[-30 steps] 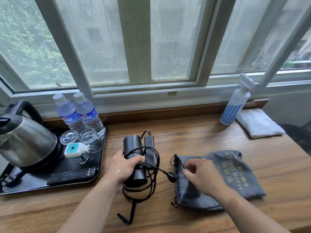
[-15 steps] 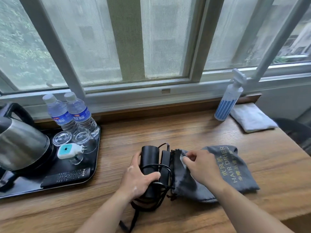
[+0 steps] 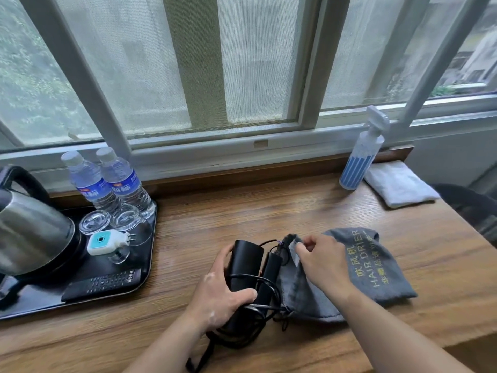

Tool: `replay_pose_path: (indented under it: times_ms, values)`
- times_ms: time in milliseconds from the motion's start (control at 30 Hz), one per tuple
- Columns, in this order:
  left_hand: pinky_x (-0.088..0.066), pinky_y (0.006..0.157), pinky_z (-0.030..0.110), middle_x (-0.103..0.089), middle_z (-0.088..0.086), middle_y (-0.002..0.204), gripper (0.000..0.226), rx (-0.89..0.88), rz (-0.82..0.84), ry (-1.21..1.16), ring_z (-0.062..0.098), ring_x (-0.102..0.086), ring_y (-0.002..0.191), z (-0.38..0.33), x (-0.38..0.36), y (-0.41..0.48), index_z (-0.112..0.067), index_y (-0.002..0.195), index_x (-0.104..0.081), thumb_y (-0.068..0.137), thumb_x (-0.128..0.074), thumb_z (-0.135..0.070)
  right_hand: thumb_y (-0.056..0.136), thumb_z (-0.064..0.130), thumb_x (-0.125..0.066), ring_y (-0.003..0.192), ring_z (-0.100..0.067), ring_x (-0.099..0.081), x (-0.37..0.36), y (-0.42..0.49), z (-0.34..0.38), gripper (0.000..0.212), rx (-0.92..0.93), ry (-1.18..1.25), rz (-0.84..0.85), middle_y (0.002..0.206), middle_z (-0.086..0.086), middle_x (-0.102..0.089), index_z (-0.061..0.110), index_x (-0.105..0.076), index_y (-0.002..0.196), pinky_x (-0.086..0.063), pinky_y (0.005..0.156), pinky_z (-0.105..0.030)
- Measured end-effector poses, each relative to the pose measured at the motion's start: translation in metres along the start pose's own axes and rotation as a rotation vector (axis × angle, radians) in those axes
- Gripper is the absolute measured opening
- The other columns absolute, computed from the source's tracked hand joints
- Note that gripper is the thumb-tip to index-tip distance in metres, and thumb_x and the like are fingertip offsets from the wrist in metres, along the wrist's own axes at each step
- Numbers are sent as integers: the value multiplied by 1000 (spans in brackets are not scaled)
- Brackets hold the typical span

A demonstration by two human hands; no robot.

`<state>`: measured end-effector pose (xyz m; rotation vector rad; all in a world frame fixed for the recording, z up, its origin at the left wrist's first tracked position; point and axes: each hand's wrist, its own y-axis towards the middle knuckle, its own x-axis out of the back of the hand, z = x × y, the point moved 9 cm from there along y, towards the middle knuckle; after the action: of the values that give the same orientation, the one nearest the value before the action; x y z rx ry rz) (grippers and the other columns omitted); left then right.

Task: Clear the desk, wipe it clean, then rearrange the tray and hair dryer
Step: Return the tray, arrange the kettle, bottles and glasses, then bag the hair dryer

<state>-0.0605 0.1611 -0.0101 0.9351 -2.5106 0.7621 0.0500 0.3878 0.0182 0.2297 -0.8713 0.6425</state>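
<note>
Holding the black hair dryer [image 3: 243, 267], the left hand [image 3: 217, 294] is wrapped tight around its body, with the cord [image 3: 258, 313] looped over it. The hair dryer lies on the wooden desk [image 3: 242, 216] near the front edge. Its long side points from 6 o'clock up to 12 o'clock, just a bit tilted.

The right hand [image 3: 324, 261] pinches the top edge of the grey bag [image 3: 373, 267] and lifts it, so the mouth looks open a little. The bag lies at 3 o'clock from the hair dryer, and the two are touching. The mouth faces 9 o'clock, right at the dryer.

I think the dryer has to slide sideways to 3 o'clock to go in, and it may need to turn so one end goes first. The loose cord could catch on the bag's string.

The black tray [image 3: 149, 254] sits well apart at 9 o'clock, with a kettle [image 3: 32, 235] on it.
</note>
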Motion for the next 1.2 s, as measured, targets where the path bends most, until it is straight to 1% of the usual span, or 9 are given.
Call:
replay_pose_path:
  times_ms: [133,267,367,533,800,933,1033,1133,1200]
  values:
    - [-57,93,36,-71,-10,115,104,-31,10,-6,9,-71,96,3,0,0,-63,143,-21,61,-83,-45,88,30,-62,68,-2,-60,-4,3,-2,19,1,-16,21,68,10,-68,25,-71,72,-35,51,-9]
    - [-48,71,6,-64,-15,112,102,-67,83,45,0,-66,91,-4,-7,-1,-56,149,-24,71,-86,-35,89,34,-62,69,-4,-62,-12,4,2,20,60,-39,51,67,11,-67,28,-68,71,-35,53,-10]
    - [-49,76,10,-62,-13,121,104,-86,123,81,1,-62,98,-6,-13,5,-58,150,-23,68,-85,-41,89,34,-63,68,-5,-60,-13,3,6,18,114,-65,50,65,13,-66,31,-66,71,-36,54,-11]
    - [-54,100,30,-65,-15,129,105,-101,228,160,7,-66,109,-9,-23,14,-59,149,-29,60,-83,-46,87,32,-67,72,-11,-64,-10,-1,11,9,212,-79,17,72,12,-69,27,-74,85,-53,72,-34]
    - [-49,104,26,-62,-15,131,98,-119,357,279,9,-60,117,-17,-41,30,-50,149,-40,64,-87,-38,84,47,-51,83,-11,-66,-15,-9,20,31,321,-91,32,85,13,-72,30,-75,93,-54,79,-36]
    - [-46,107,27,-59,-13,139,99,-129,398,320,11,-56,125,-22,-43,42,-42,151,-43,63,-88,-39,85,47,-52,85,-11,-67,-19,-15,28,29,396,-75,58,88,14,-71,32,-74,96,-55,79,-36]
    - [-39,102,21,-55,-10,137,88,-135,390,274,8,-50,125,-26,-40,45,-36,151,-46,74,-87,-38,85,43,-56,81,-9,-65,-18,-16,28,24,414,-61,55,85,15,-69,32,-74,96,-55,77,-34]
    - [-42,98,21,-57,-11,134,80,-126,388,204,7,-54,122,-16,-29,39,-42,148,-46,77,-83,-53,86,35,-63,74,-9,-61,-15,-16,27,13,436,-72,57,78,13,-64,28,-73,89,-53,73,-36]
    - [-45,100,20,-56,-15,136,97,-129,399,223,2,-57,121,1,-20,29,-49,148,-42,63,-84,-69,87,31,-66,71,-10,-58,-14,-18,25,9,451,-71,70,73,12,-61,25,-73,86,-52,72,-36]
